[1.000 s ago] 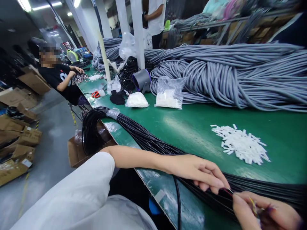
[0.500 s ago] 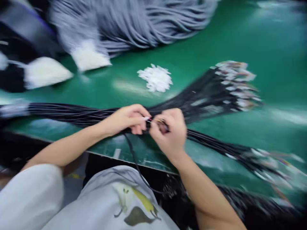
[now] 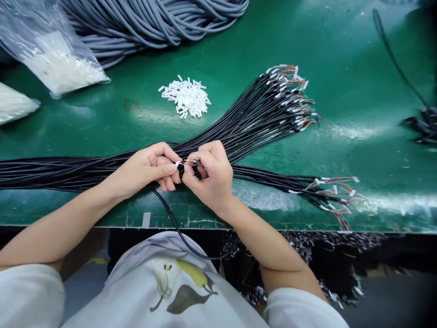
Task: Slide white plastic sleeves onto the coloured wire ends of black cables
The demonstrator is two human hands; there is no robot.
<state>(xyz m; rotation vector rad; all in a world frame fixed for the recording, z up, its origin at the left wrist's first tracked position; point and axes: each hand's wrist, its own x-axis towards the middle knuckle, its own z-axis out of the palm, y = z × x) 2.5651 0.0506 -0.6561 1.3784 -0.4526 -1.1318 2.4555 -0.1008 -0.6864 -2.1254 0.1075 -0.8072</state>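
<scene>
Between thumb and forefinger, my left hand (image 3: 155, 166) pinches a small white connector (image 3: 177, 164). Thin coloured wires (image 3: 191, 161) run from it to my right hand (image 3: 211, 171), whose fingers are closed on them. Both hands meet over a thick bundle of black cables (image 3: 85, 168) lying along the bench. A single black cable (image 3: 174, 223) hangs from beneath my hands over the bench edge. To the right, the bundle parts into a large fan of cable ends (image 3: 290, 100) and a smaller group (image 3: 334, 193), with coloured wires and white connectors at the tips.
Beyond my hands lies a heap of small white pieces (image 3: 189, 96) on the green bench (image 3: 358, 91). Grey cable (image 3: 164, 23) is coiled at the back, beside a clear bag (image 3: 64, 64) of whitish parts. A dark cable (image 3: 392, 54) lies at far right.
The view has swung to the right and become sharper, so things appear further left. Both hands keep their pinch on the connector and wires.
</scene>
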